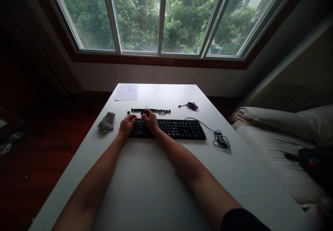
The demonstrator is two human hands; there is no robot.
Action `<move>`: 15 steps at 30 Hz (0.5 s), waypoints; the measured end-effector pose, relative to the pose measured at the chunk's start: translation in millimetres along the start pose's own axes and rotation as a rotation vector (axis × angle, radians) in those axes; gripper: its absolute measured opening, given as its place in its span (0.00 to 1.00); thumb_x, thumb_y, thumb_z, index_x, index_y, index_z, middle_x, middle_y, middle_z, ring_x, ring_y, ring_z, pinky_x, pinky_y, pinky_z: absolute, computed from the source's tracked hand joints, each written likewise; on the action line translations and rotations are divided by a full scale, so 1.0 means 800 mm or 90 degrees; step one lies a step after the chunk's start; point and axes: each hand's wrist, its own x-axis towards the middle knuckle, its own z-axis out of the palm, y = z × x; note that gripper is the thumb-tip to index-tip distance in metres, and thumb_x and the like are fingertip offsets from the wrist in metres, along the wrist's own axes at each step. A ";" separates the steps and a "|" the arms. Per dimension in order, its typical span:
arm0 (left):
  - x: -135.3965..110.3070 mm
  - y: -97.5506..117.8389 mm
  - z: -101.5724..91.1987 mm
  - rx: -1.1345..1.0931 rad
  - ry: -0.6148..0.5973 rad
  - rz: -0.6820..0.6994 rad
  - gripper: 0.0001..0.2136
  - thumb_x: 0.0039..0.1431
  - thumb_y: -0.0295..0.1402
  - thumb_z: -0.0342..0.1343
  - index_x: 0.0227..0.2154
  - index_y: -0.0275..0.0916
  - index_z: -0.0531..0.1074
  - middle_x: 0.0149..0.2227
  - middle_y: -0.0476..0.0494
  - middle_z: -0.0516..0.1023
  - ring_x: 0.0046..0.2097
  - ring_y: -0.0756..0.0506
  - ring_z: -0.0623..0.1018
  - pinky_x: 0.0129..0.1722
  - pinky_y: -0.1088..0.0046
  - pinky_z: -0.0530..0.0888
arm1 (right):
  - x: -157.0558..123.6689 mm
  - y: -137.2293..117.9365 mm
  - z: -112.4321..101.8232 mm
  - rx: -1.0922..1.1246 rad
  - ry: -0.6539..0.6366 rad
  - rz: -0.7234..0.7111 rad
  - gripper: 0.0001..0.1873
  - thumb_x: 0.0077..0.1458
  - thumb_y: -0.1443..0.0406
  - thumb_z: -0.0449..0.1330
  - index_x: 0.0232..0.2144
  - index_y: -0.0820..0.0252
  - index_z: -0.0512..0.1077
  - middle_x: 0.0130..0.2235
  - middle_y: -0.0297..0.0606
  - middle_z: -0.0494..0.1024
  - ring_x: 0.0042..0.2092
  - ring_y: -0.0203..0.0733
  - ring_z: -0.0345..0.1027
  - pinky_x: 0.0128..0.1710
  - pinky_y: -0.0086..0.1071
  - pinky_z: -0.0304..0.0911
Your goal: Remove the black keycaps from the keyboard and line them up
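Note:
A black keyboard (179, 129) lies across the white table, partly covered by both hands at its left end. My right hand (150, 120) is closed over the keyboard's top left part, pinching a small black tool with thin wires that looks like a wire keycap puller (143, 112). Its wires point up and away from me. Beside it, my left hand (127, 124) is at the keyboard's left edge with thumb and fingers pinched together. Whatever those fingertips hold is too small to make out. Just behind the keyboard runs a row of loose black keycaps (135, 110).
A grey cloth (106, 122) lies left of the keyboard. Paper sheets (126, 92) rest at the far left corner. A purple object with a brush-like end (192, 105) is at the back right. The coiled cable (221, 141) lies right of the keyboard. A sofa (270, 144) stands alongside.

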 end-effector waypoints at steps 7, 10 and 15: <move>-0.001 0.002 0.000 0.000 -0.010 0.008 0.12 0.63 0.41 0.52 0.44 0.43 0.76 0.44 0.45 0.82 0.43 0.43 0.80 0.45 0.65 0.76 | -0.001 -0.002 -0.003 -0.047 -0.029 -0.034 0.09 0.57 0.59 0.54 0.35 0.55 0.71 0.28 0.30 0.75 0.31 0.38 0.67 0.33 0.29 0.61; -0.001 0.000 0.000 -0.004 -0.025 0.012 0.12 0.62 0.41 0.54 0.44 0.43 0.76 0.44 0.45 0.81 0.43 0.43 0.80 0.45 0.64 0.76 | -0.002 -0.002 -0.002 -0.039 -0.032 -0.027 0.10 0.57 0.58 0.54 0.37 0.55 0.71 0.28 0.30 0.75 0.30 0.39 0.67 0.34 0.29 0.62; 0.000 -0.002 0.000 -0.001 -0.027 0.026 0.12 0.59 0.37 0.56 0.44 0.44 0.76 0.42 0.46 0.81 0.41 0.44 0.79 0.45 0.64 0.76 | -0.003 -0.006 -0.003 -0.032 -0.029 -0.022 0.11 0.58 0.57 0.54 0.37 0.55 0.71 0.29 0.31 0.75 0.31 0.39 0.68 0.35 0.30 0.63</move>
